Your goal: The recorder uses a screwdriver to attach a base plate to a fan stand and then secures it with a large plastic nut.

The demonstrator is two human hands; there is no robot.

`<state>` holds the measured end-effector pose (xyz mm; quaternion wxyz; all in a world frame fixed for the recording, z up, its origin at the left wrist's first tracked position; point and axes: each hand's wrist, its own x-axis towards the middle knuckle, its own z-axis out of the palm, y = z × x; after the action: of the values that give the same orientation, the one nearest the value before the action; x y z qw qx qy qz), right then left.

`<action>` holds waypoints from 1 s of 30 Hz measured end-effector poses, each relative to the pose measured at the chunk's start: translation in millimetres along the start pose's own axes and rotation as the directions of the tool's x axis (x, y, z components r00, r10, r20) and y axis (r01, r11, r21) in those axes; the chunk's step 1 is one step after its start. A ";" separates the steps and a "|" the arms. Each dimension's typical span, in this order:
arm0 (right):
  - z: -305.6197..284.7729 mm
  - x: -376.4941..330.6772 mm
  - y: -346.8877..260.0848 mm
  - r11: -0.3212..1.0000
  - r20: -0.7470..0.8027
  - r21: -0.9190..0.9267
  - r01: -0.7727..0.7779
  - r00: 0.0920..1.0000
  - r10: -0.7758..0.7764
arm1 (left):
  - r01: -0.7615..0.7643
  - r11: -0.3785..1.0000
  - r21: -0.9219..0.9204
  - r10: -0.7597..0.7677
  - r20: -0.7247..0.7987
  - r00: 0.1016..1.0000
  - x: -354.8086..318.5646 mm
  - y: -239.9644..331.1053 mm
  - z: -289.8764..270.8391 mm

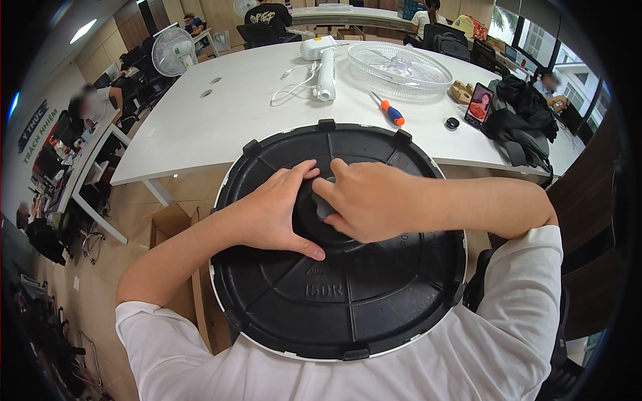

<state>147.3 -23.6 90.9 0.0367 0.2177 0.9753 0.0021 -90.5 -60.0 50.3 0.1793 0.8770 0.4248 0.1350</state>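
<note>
A black round fan base (401, 287), its ribbed underside facing up, leans against my lap and the table edge, with a thin white rim around it. My left hand (274, 207) lies on it with fingers and thumb spread around the recessed hub. At the hub, my right hand (364, 200) is closed on a grey knob (323, 206), its fingers bent over it. The lower end of the knob is hidden in the hub.
On the white table (200, 127) lie a white fan motor unit (326, 70) with cord, a fan guard (401, 70) holding a clear blade, a screwdriver (390, 111), a black cap (452, 123), a phone (479, 105) and a backpack (515, 130). A cardboard box (170, 224) stands below, left.
</note>
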 end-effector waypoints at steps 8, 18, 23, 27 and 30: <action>-2.3 -3.1 37.5 0.943 -0.171 -0.004 0.332 0.929 -0.327 | 0.024 1.000 -0.015 -0.024 0.016 1.000 -3.1 5.0 1.6; -10.1 10.4 47.2 0.880 -0.072 0.034 0.474 0.879 -0.471 | 0.027 1.000 -0.012 -0.027 0.022 0.999 -0.6 -1.4 2.9; -4.7 5.1 36.3 0.896 -0.116 0.026 0.443 0.892 -0.437 | 0.022 1.000 -0.011 -0.022 0.012 1.000 -3.4 -1.9 3.0; 11.3 3.8 25.7 0.937 -0.165 -0.072 0.343 0.922 -0.350 | 0.009 1.000 -0.027 -0.008 0.016 1.000 -3.3 -4.6 2.0; 19.1 4.8 8.2 0.974 -0.133 -0.150 0.171 0.972 -0.191 | 0.012 1.000 -0.011 -0.012 0.004 1.000 -3.1 -5.0 2.8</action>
<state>147.9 -14.4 71.6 -0.0202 0.1239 0.9887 0.0820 -94.7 -60.1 45.4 0.1855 0.8738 0.4289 0.1346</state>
